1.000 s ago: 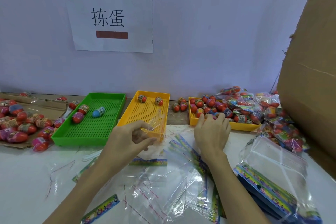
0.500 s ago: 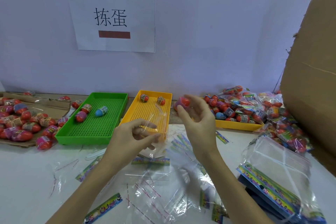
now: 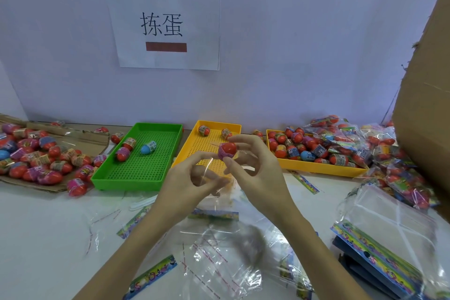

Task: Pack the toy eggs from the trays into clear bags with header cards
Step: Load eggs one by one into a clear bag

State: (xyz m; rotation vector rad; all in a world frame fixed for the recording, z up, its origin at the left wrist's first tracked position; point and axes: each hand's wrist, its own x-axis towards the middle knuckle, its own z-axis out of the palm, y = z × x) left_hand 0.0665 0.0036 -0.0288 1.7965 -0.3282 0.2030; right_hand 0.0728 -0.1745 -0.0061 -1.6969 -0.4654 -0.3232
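My right hand (image 3: 253, 168) pinches a red toy egg (image 3: 227, 150) with a pink label, just above the mouth of a clear bag (image 3: 214, 192). My left hand (image 3: 187, 185) pinches that bag's upper edge and holds it up over the table; its header card (image 3: 214, 215) hangs below. Behind my hands lies a yellow tray (image 3: 207, 146) with two eggs at its far end. A green tray (image 3: 146, 168) to the left holds three eggs. A second yellow tray (image 3: 316, 167) on the right is full of eggs.
Several loose eggs (image 3: 36, 161) lie on flattened cardboard at the left. Filled bags (image 3: 394, 161) are heaped at the right beside a large cardboard box (image 3: 428, 105). Empty bags (image 3: 219, 263) cover the near table, and a stack of bags (image 3: 379, 243) sits at the right front.
My right hand reached into the right yellow tray, took an egg and carried it left to the bag's mouth. My left hand kept hold of the bag.
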